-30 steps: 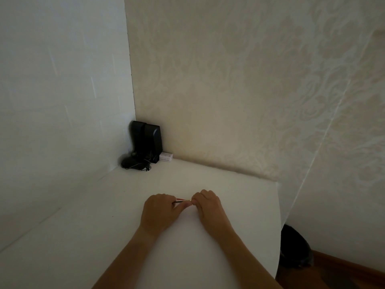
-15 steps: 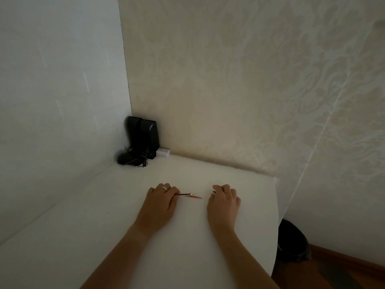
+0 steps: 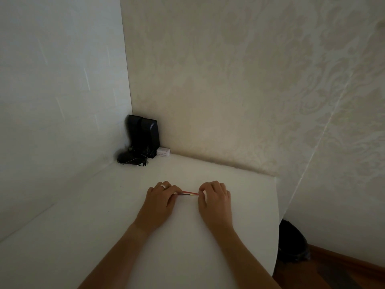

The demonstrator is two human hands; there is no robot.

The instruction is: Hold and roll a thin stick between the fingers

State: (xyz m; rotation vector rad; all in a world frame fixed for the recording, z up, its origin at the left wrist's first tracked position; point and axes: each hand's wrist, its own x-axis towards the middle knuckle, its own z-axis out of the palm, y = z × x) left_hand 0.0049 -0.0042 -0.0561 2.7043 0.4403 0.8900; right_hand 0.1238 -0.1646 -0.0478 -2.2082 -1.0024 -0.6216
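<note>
Thin red/dark stick-like piece (image 3: 187,193) lies low over white table (image 3: 104,236), mid-front, spanning the gap btwn both hands. Judged v. light, slim, stiff-ish; prob. easy to bend or drop, so best taken by the ends. L hand (image 3: 160,200): fingers curled, pinching left end. R hand (image 3: 215,200): fingertips pinch right end. Exact finger contact too small to resolve.

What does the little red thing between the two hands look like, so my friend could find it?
Start at the white table that fills the corner of the room, then find the left hand and the right hand resting near its middle. Between their fingertips lies a thin red and dark stick, pinched at both ends. It is the only red thing there; the black speakers and small white box sit far back in the corner.
</note>
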